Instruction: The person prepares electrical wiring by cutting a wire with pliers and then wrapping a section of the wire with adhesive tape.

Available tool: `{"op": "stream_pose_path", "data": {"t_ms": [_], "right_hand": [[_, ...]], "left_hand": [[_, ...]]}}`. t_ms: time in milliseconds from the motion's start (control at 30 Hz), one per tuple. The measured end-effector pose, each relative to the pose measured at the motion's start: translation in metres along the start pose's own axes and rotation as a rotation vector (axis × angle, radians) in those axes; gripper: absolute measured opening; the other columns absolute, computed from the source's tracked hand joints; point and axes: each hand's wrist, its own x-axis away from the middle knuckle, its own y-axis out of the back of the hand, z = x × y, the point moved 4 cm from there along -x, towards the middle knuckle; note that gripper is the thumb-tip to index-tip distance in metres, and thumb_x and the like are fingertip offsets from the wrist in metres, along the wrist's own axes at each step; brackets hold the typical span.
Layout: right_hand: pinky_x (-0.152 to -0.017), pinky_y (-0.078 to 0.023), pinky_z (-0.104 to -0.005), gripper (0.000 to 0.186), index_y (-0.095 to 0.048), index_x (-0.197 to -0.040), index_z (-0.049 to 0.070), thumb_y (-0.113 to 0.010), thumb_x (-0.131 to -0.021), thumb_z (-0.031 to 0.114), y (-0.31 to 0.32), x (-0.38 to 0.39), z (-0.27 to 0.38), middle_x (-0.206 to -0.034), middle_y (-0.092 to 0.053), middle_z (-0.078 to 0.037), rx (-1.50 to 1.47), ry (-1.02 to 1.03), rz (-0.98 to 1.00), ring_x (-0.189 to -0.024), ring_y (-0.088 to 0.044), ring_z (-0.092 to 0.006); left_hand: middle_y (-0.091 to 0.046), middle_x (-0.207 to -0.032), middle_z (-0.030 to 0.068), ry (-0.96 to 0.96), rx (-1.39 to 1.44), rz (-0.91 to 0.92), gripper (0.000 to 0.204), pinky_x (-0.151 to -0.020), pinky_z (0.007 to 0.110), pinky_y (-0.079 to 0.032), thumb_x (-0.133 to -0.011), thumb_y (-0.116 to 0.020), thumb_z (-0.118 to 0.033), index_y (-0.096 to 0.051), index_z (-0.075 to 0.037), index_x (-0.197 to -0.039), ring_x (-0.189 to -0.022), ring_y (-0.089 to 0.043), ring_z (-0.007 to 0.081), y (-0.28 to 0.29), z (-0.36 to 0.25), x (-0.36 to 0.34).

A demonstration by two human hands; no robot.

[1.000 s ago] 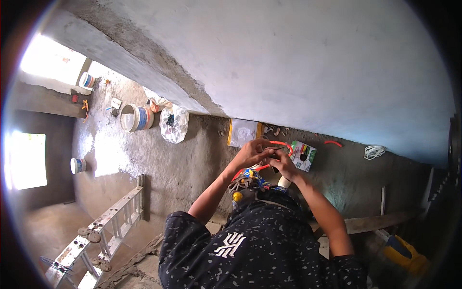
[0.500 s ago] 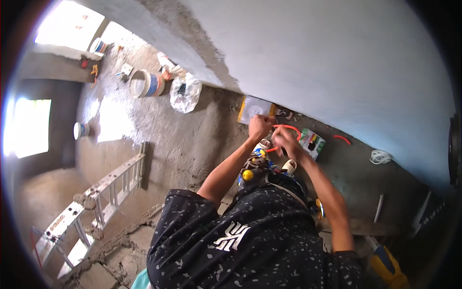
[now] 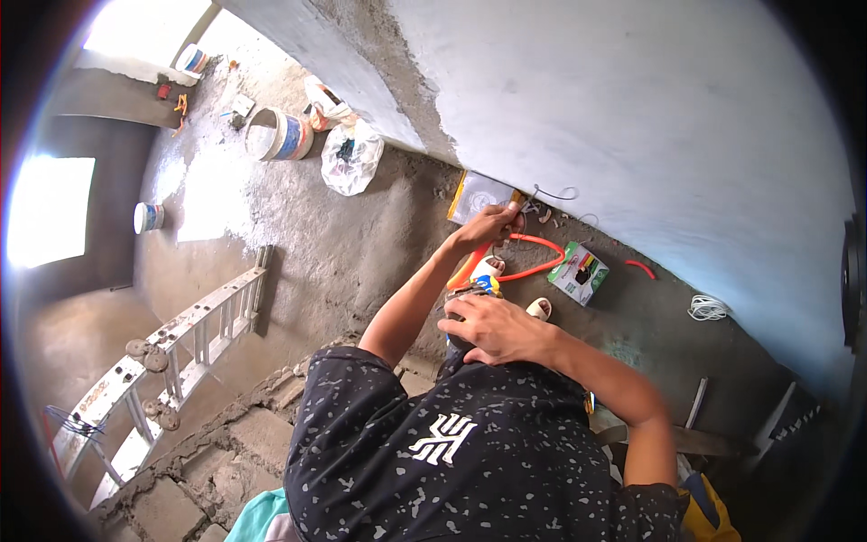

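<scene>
My left hand [image 3: 495, 226] is closed, its fingers pinched around a thin grey wire [image 3: 553, 195] whose free end curls out toward the wall. A loop of orange flexible tubing [image 3: 542, 266] hangs just below this hand; whether the fingers also grip it I cannot tell. My right hand [image 3: 497, 329] is at my waist, fingers curled over something dark at the tool belt. The hand itself hides most of what it grips. Beyond it, blue and yellow items [image 3: 489, 284] show at the belt.
Against the wall lie a flat grey-and-yellow packet [image 3: 479, 199], a green-and-white box [image 3: 578, 274], a short orange tube piece [image 3: 640, 269] and a coil of white cable [image 3: 707, 308]. Buckets [image 3: 278, 135] and a white plastic bag [image 3: 352, 159] stand farther left. An aluminium ladder [image 3: 172, 361] lies at left.
My right hand has left the left hand's side and come back to my waist. The orange loop hangs wider, and the thin wire now shows beyond my left hand.
</scene>
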Motion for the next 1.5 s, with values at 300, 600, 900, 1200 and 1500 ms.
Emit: {"op": "stream_pose_path", "data": {"t_ms": [300, 600, 900, 1200, 1500], "right_hand": [[-0.098, -0.043, -0.0437, 0.036, -0.064, -0.110, 0.008, -0.071, -0.075, 0.008, 0.078, 0.063, -0.090, -0.123, -0.057, -0.012, 0.340, -0.386, -0.771, -0.119, -0.050, -0.0319], [-0.069, -0.052, -0.0351, 0.013, -0.063, -0.089, 0.003, -0.070, -0.080, 0.010, 0.054, 0.106, -0.165, -0.100, -0.063, -0.011, -0.167, -0.436, -0.766, -0.084, -0.062, -0.0242], [-0.069, -0.050, -0.0250, 0.019, -0.059, -0.107, 0.001, -0.060, -0.089, 0.005, 0.034, 0.125, -0.158, -0.093, -0.065, -0.009, -1.602, -0.445, -1.094, -0.076, -0.060, -0.0132], [-0.070, -0.051, -0.0253, 0.014, -0.064, -0.103, -0.001, -0.060, -0.089, 0.001, 0.066, 0.138, -0.118, -0.092, -0.069, -0.012, -1.271, -0.375, -1.270, -0.077, -0.063, -0.0137], [-0.061, -0.052, -0.0241, 0.011, -0.064, -0.099, -0.002, -0.060, -0.091, 0.004, 0.079, 0.155, -0.105, -0.088, -0.070, -0.012, -0.943, -0.505, -1.305, -0.068, -0.063, -0.0119]], "left_hand": [[-0.046, -0.062, -0.0034, -0.222, -0.221, 0.255, 0.051, -0.048, 0.024, -0.030, -0.088, -0.063, -0.054, -0.059, -0.005, -0.074, -0.057, -0.040, 0.0057, -0.024, -0.050, 0.051], [-0.061, -0.067, 0.0083, -0.673, -0.798, -0.146, 0.020, -0.058, 0.031, -0.045, -0.089, -0.066, -0.017, -0.069, 0.002, -0.094, -0.062, -0.057, 0.0131, -0.050, -0.072, 0.081], [-0.047, -0.059, -0.0033, -0.218, -0.329, 0.171, 0.053, -0.053, 0.025, -0.039, -0.103, -0.039, -0.041, -0.067, 0.003, -0.092, -0.056, -0.043, 0.0074, -0.050, -0.055, 0.079], [-0.051, -0.060, -0.0016, -0.136, 0.045, 0.282, 0.047, -0.049, 0.024, -0.042, -0.102, -0.041, -0.041, -0.061, 0.002, -0.101, -0.049, -0.045, 0.0074, -0.061, -0.034, 0.056], [-0.067, -0.077, 0.0016, -0.508, -0.457, -0.088, 0.034, -0.056, 0.024, -0.045, -0.086, -0.072, -0.033, -0.070, -0.001, -0.097, -0.061, -0.054, 0.0065, -0.062, -0.079, 0.058]]}}
